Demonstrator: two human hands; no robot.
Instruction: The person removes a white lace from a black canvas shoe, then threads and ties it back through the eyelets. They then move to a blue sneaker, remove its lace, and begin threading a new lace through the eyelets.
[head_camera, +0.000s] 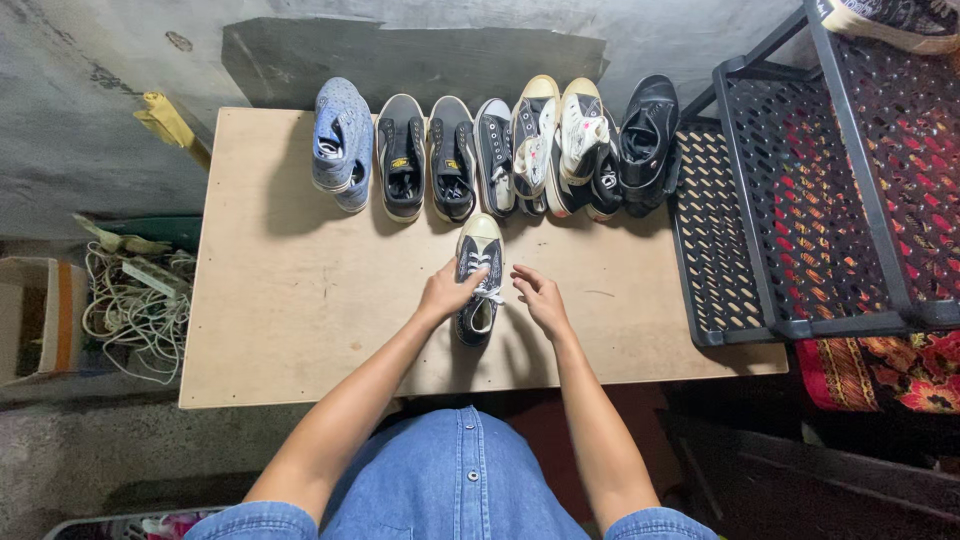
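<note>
A dark sneaker (478, 280) with white laces and a pale toe cap lies on the wooden table (300, 300), toe pointing away from me. My left hand (448, 292) rests on its left side, fingers touching the laces. My right hand (540, 297) sits just to the right of the shoe, fingers curled toward the lace ends; whether it pinches a lace is unclear. Behind the sneaker, a row of several shoes lines the far table edge, from a blue shoe (341, 143) on the left to a black shoe (648, 140) on the right.
A black perforated shoe rack (800, 200) stands to the right of the table, with one patterned shoe (895, 20) on its top shelf. A red patterned cloth (890, 370) lies under the rack. Tangled white cables (135, 305) and a cardboard box (35, 315) sit on the floor at left.
</note>
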